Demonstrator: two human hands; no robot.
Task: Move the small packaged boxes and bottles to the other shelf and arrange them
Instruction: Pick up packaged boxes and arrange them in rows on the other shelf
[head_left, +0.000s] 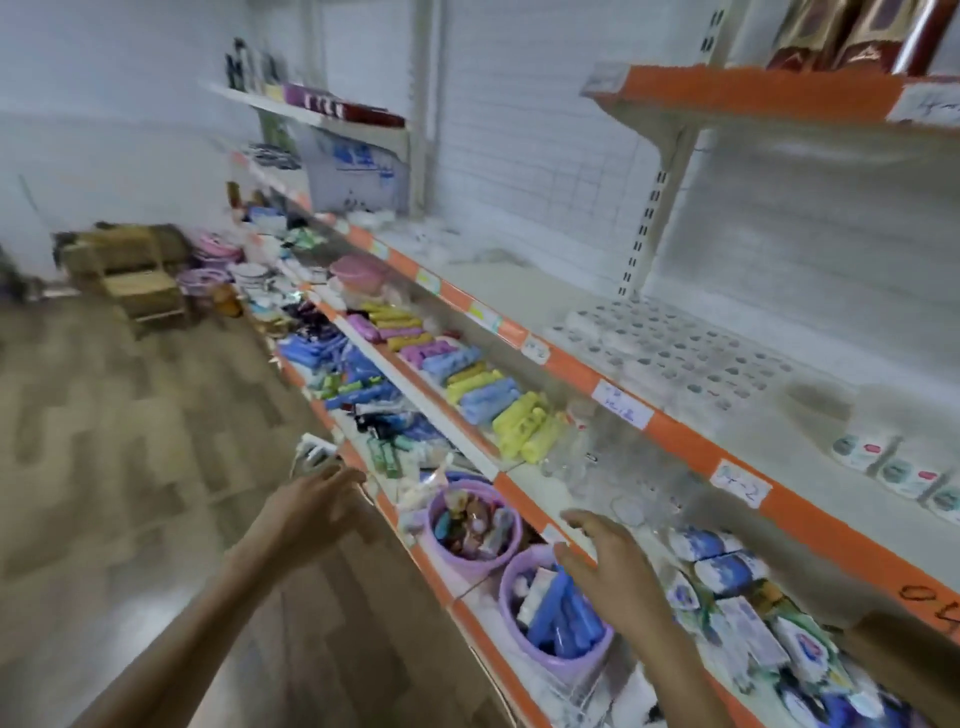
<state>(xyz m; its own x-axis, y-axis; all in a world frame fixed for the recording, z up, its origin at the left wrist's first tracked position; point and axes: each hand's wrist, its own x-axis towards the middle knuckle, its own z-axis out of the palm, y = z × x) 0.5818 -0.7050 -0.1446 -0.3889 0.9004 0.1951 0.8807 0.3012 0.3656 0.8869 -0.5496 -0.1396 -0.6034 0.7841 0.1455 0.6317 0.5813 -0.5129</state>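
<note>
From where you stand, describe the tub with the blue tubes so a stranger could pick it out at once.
Find the lowest shelf with the orange front edge, nearest the floor. Two lilac tubs sit side by side on it; take the nearer tub, just under the right hand. It holds blue tubes, while the farther tub holds mixed small items.

Whole pic motion-blurred; price tags (622, 407) unreadable, boxes (906, 470) cut off at rt edge.

Shelf edges (675, 431): orange, with white handwritten labels. Shelf decks: off-white. Two tubs (470, 566): lilac; the nearer one holds blue tubes (563, 618). Rolled packs (488, 389): yellow, blue, purple, pink. Small boxes (727, 571): white with blue print. Floor (130, 441): brown wood pattern.
</note>
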